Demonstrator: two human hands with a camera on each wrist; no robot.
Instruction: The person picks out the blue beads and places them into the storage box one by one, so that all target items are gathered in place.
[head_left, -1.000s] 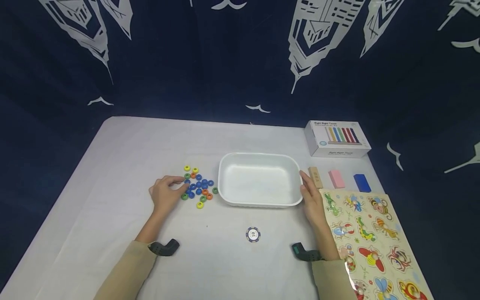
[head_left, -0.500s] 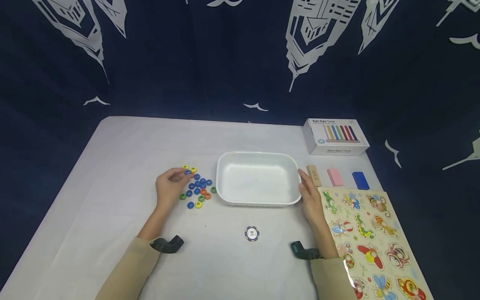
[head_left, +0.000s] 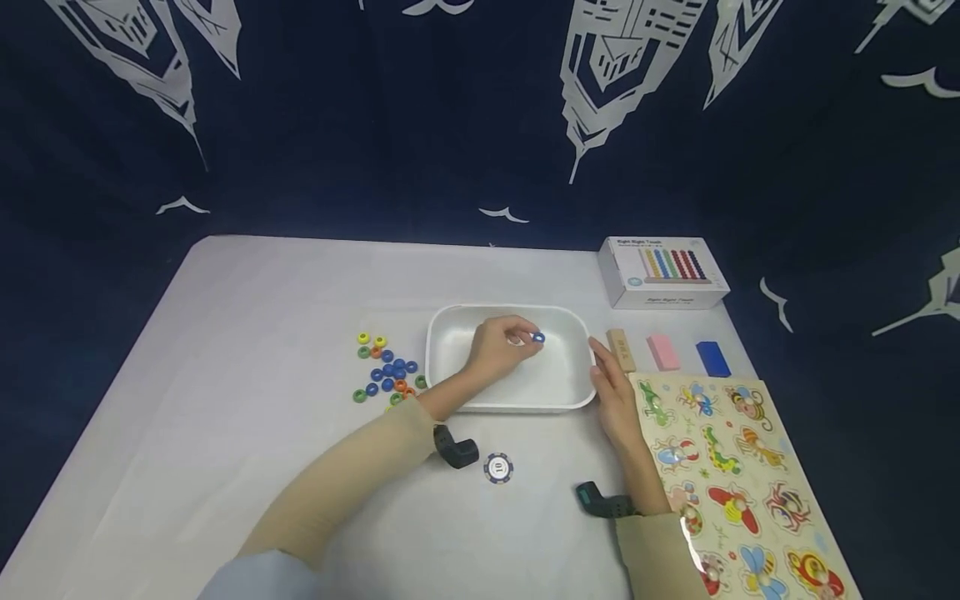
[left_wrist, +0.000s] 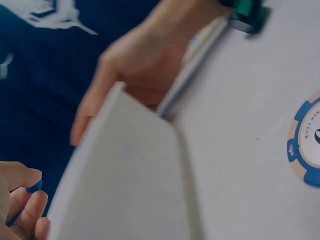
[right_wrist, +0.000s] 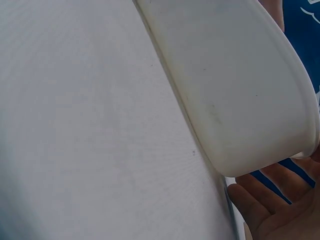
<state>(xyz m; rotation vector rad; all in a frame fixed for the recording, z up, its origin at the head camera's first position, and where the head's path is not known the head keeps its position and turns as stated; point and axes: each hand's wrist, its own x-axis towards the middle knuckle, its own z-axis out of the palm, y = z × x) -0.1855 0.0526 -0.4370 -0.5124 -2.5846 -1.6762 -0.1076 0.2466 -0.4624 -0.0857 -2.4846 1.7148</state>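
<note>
Over the right half of the white tray point(head_left: 517, 408), my left hand point(head_left: 498, 348) pinches a blue bead point(head_left: 538, 337) between thumb and fingertips. The left wrist view also shows that blue bead point(left_wrist: 34, 187) at the fingertips, above the rim. Extended fingers of my right hand point(head_left: 619, 408) rest against the tray's right end; in the right wrist view, the right hand point(right_wrist: 280, 205) lies beside the tray's outer wall point(right_wrist: 240, 100). Left of the tray lies a loose group of blue, green, orange and yellow beads, including a blue bead point(head_left: 387, 370); my left forearm covers some.
A poker chip point(head_left: 498, 468) lies in front of the tray. To the right are a wooden block point(head_left: 621, 350), a pink block point(head_left: 663, 352), a blue block point(head_left: 712, 359) and an insect picture board point(head_left: 742, 467). A white box point(head_left: 663, 273) stands behind them.
My left hand has picked up a blue bead from the group and carried it right, over the tray. The right hand stays at the tray's end. The head view has shifted slightly.
</note>
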